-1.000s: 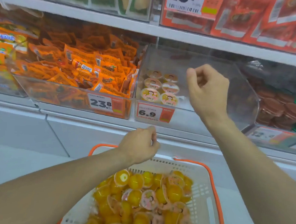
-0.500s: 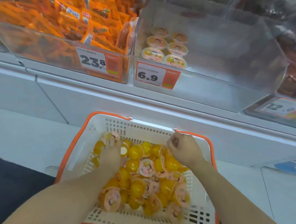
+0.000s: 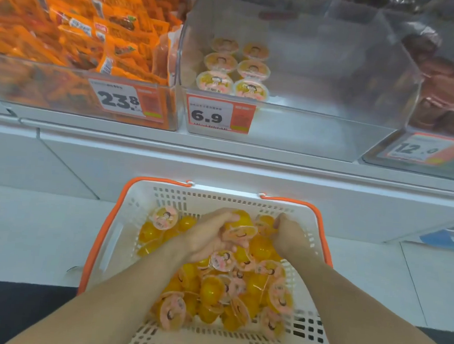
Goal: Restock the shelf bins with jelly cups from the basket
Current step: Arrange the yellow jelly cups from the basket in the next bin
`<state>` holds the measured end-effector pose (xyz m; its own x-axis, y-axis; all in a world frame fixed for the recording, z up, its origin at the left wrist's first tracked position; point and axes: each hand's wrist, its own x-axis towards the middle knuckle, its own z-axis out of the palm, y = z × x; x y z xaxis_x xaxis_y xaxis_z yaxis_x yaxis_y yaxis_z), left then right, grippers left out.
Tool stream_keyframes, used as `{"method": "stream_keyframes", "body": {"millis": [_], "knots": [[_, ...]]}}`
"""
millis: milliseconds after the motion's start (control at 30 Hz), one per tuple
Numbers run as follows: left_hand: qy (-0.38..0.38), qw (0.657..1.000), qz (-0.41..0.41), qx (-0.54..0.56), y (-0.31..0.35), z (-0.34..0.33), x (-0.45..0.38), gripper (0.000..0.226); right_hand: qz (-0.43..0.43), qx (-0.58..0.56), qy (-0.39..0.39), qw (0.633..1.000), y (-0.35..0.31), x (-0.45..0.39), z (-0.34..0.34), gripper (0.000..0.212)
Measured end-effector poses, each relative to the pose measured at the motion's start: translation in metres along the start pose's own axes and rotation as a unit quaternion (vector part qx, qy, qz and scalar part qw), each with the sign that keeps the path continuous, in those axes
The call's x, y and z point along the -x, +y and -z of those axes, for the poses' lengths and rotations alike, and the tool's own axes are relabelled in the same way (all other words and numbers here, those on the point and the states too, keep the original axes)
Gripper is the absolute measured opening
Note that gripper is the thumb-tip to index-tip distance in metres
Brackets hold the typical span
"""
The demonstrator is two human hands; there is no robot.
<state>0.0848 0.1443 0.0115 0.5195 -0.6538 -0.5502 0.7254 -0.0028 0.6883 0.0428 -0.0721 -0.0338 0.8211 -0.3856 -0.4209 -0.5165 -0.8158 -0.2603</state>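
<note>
A white basket (image 3: 300, 335) with orange rim sits on the floor below the shelf, heaped with orange jelly cups (image 3: 212, 291) with pink lids. My left hand (image 3: 208, 237) is down in the heap, its fingers curled round a jelly cup (image 3: 239, 226). My right hand (image 3: 288, 235) is at the basket's far right, fingers curled on another cup (image 3: 265, 225). Above, the clear shelf bin (image 3: 317, 135) with the 6.9 price tag (image 3: 219, 116) holds several jelly cups (image 3: 234, 67) in two rows at its left side.
A bin of orange snack packets (image 3: 77, 35), tagged 23.8, stands left of the jelly bin. A bin of brown cups (image 3: 446, 87), tagged 12.0, stands to the right. A white shelf ledge (image 3: 221, 166) runs between bins and basket. Pale floor tiles surround the basket.
Both hands came down from the shelf bin into the basket. They have moved toward each other at the far side of the heap and closed on jelly cups.
</note>
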Motion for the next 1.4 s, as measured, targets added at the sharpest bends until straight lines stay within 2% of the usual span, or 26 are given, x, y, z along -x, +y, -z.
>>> {"method": "stream_keyframes", "body": {"millis": [100, 200, 267, 367, 467, 533, 600, 700, 800, 867, 933, 967, 1033, 1100, 1167, 1267, 1333, 1400], "knots": [[-0.008, 0.999, 0.019, 0.043, -0.003, -0.010, 0.002, 0.033, 0.019, 0.037, -0.007, 0.999, -0.008, 0.004, 0.006, 0.014], [0.047, 0.998, 0.026, 0.026, -0.002, -0.006, 0.005, 0.036, 0.040, 0.050, -0.012, 0.998, -0.019, 0.010, 0.020, 0.017], [0.089, 0.994, 0.036, -0.044, -0.001, 0.002, 0.008, 0.035, 0.049, 0.036, -0.004, 0.998, -0.027, 0.012, 0.035, 0.021], [0.096, 0.976, 0.053, -0.187, 0.005, 0.010, 0.009, 0.037, 0.079, -0.014, -0.013, 0.997, -0.039, 0.013, 0.062, 0.024], [0.095, 0.918, 0.048, -0.381, 0.021, 0.013, 0.011, 0.044, 0.149, -0.019, -0.037, 0.988, -0.052, 0.017, 0.090, 0.020], [0.067, 0.888, 0.047, -0.453, 0.037, 0.009, 0.017, 0.065, 0.189, -0.005, -0.059, 0.980, -0.061, 0.024, 0.110, 0.018], [0.040, 0.884, 0.053, -0.464, 0.052, 0.002, 0.023, 0.082, 0.221, 0.013, -0.076, 0.972, -0.070, 0.032, 0.127, 0.017], [0.014, 0.878, 0.021, -0.478, 0.067, -0.010, 0.029, 0.052, 0.252, 0.030, -0.101, 0.962, -0.087, 0.046, 0.143, 0.025], [0.001, 0.889, -0.035, -0.457, 0.067, -0.017, 0.028, 0.048, 0.269, 0.046, -0.099, 0.957, -0.097, 0.057, 0.148, 0.035], [0.013, 0.908, -0.055, -0.415, 0.061, -0.019, 0.026, 0.060, 0.286, 0.037, -0.058, 0.956, -0.099, 0.061, 0.152, 0.027], [0.037, 0.939, -0.071, -0.335, 0.059, -0.024, 0.026, 0.075, 0.303, -0.022, -0.002, 0.953, -0.099, 0.063, 0.160, 0.013], [0.034, 0.955, -0.085, -0.282, 0.060, -0.031, 0.028, 0.072, 0.309, -0.058, 0.021, 0.949, -0.098, 0.066, 0.166, 0.009], [0.025, 0.975, -0.109, -0.191, 0.067, -0.047, 0.034, 0.052, 0.314, -0.099, 0.069, 0.942, -0.096, 0.069, 0.182, 0.015], [0.022, 0.984, -0.130, -0.116, 0.077, -0.067, 0.042, 0.045, 0.314, -0.107, 0.107, 0.937, -0.093, 0.075, 0.202, 0.023], [0.015, 0.987, -0.154, -0.041, 0.085, -0.089, 0.051, 0.041, 0.287, -0.134, 0.092, 0.944, -0.088, 0.084, 0.224, 0.032], [0.027, 0.979, -0.202, -0.002, 0.100, -0.109, 0.060, 0.042, 0.246, -0.191, -0.008, 0.950, -0.084, 0.100, 0.245, 0.043], [0.033, 0.972, -0.229, -0.035, 0.108, -0.116, 0.063, 0.044, 0.256, -0.272, -0.049, 0.926, -0.087, 0.107, 0.248, 0.049], [0.043, 0.966, -0.247, -0.070, 0.115, -0.120, 0.066, 0.046, 0.273, -0.359, -0.046, 0.892, -0.090, 0.107, 0.248, 0.050]]}}
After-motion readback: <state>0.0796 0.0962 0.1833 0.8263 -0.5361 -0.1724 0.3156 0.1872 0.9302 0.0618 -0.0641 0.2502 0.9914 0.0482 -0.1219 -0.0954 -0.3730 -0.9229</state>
